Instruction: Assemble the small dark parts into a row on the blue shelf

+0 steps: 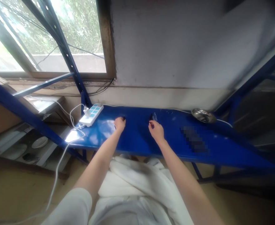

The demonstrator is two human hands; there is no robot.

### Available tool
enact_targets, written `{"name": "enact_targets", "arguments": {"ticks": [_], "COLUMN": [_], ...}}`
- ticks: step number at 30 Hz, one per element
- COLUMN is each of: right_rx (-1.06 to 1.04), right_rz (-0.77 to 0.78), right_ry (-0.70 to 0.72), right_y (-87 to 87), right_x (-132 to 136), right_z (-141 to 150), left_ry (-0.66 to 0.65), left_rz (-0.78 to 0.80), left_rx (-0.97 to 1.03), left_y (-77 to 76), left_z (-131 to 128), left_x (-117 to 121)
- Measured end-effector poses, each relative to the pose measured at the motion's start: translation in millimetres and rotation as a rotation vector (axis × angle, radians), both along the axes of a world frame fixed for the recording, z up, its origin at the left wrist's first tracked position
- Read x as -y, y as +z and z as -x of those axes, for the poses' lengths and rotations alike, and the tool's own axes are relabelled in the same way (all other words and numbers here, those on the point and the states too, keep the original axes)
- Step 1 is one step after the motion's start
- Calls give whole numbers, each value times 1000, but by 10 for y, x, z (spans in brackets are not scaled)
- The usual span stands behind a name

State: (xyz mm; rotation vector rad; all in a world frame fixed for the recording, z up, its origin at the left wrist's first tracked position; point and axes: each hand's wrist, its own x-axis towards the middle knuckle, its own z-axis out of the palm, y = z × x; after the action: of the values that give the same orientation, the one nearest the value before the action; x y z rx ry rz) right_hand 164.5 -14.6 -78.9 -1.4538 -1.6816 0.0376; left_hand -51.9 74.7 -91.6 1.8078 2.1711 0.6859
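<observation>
My left hand is over the blue tabletop, its fingers closed. A small dark thing shows at its fingertips, too small to name. To the right, my right hand has thumb and fingers brought together in a pinch, and what lies between them is hidden. Just beyond those fingers is a small dark object with a pale, bumpy edge; I cannot tell whether the hand touches it.
A white power strip with a plug in it lies at the left end, its cable hanging to the floor. At the right are a shiny metal bowl and a blurred-out dark rectangle. Blue metal posts frame the table.
</observation>
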Motion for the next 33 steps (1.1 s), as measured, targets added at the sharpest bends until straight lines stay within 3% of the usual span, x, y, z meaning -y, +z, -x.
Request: {"name": "enact_targets", "arguments": {"ticks": [8, 13, 19, 23, 26, 28, 33], "right_rx": [-44, -66, -59, -28, -39, -48, -81], "right_rz": [45, 88, 185, 299, 359, 383, 399], "right_ry": [-95, -188, -273, -297, -338, -384, -487], "right_y": [-24, -40, -111, -193, -237, -258, -305], "right_x": [27, 32, 57, -7, -92, -149, -257], "right_z": [-164, -223, -363, -395, -355, -317, -241], "left_ry": [51, 85, 110, -140, -448, -587, -641], "left_rz": [7, 16, -216, -428, -429, -415, -304], "left_rx": [-58, 5, 155, 139, 44, -50, -205], "left_y": [0, 10, -41, -27, 17, 42, 47], "left_z": [-38, -30, 10, -200, -491, -691, -1045], "left_x": [-12, 9, 192, 479, 714, 823, 828]}}
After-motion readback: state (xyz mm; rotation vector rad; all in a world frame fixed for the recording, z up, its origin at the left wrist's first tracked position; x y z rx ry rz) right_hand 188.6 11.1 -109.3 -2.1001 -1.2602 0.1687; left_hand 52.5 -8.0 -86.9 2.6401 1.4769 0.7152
